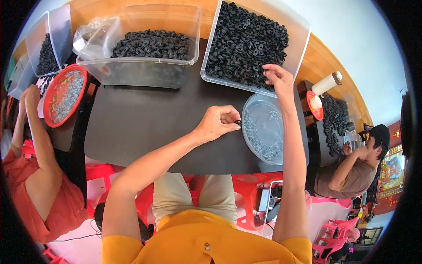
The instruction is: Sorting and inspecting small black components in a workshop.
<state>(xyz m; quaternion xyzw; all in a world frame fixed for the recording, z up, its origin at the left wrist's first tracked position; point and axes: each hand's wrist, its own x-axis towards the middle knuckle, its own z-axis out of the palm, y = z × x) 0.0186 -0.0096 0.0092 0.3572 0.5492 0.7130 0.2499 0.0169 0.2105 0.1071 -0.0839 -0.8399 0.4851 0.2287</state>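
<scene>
Wears a yellow shirt (pixel 206 235) at a dark table (pixel 145 127). Pinches a small black piece (pixel 238 122) between thumb and fingers of the left hand (pixel 217 125), just beside a round clear tray (pixel 268 127) scattered with small silvery pieces (pixel 269 154). Holds the right hand (pixel 279 78) at the near right corner of a clear bin (pixel 298 46) full of black parts (pixel 246 39), with fingers curled close to the thumb; cannot tell if gripping one. Has another clear bin (pixel 132 60) across the table, leftward.

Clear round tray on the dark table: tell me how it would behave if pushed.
The tray would probably slide rather than tip, being wide and low. Its thin-looking, plastic-like body might flex a little. The small silvery pieces spread inside look loose, so they would likely shift.
</scene>
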